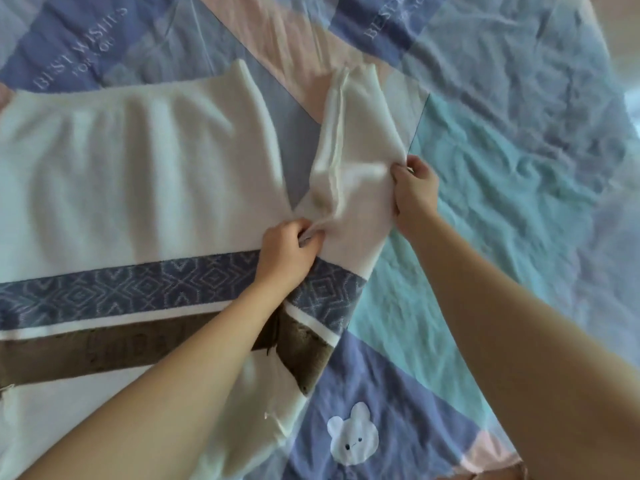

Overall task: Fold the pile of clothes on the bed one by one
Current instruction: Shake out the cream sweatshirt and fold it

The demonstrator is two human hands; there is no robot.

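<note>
Left grip: the left hand (287,254) has its fingers curled tight round a bunched fold of a white knitted sweater with a blue diamond-patterned band and a brown band (131,188), right where the sleeve meets the body.
Right grip: the right hand (414,192) pinches the outer edge of the same sweater's white sleeve (349,140), thumb and fingers closed on the fabric.
Sleeve: it runs away from the left hand toward the far side of the bed, creased along its length, its cuff end lying flat on the cover.
Sweater body: spread flat to the left of the left hand, white above, the blue patterned band (121,292) crossing just below that hand, the brown band (86,351) nearer the person.
Bed cover: a quilted patchwork bedspread in blue, pink and teal (502,161) lies under the sweater, wrinkled to the right of the right hand.
Bear patch: a white bear face (353,436) sits on a blue square of the cover, below the left hand and beside the sweater's near edge.
Lettering: pale words are printed on blue squares beyond the sweater.
</note>
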